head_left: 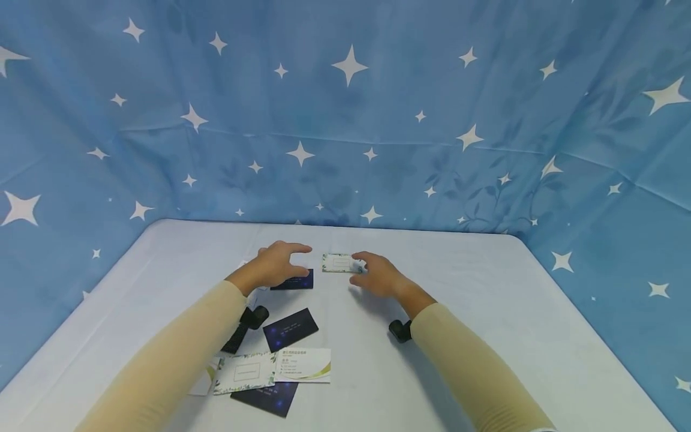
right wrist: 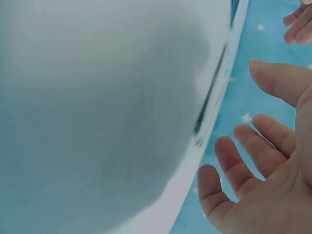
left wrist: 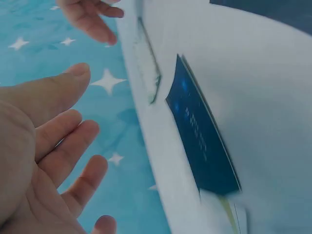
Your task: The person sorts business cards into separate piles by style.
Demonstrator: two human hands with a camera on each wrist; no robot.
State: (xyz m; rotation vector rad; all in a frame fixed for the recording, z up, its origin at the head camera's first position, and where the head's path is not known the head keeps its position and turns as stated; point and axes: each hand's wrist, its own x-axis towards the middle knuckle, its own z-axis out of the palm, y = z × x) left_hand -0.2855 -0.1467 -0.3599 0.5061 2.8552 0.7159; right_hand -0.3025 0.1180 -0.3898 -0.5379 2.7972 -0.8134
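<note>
Around the frame's centre, the left hand (head_left: pixel 272 266) and right hand (head_left: pixel 378 276) hover empty, fingers spread, seemingly parted to leave room for the leaf-bordered card (head_left: pixel 339 263) lying between them (a dark card (head_left: pixel 303 282) lies just below the left).

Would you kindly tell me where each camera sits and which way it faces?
Head: worn on the head, facing forward and down at the table and starry cloth; both sleeves, left hand and right hand show.
Left wrist: worn there, facing its hand and a dark card; right hand too.
Right wrist: worn there, facing its hand and the table; left hand too.
Shared by both wrists: starry cloth, table, both hands.
</note>
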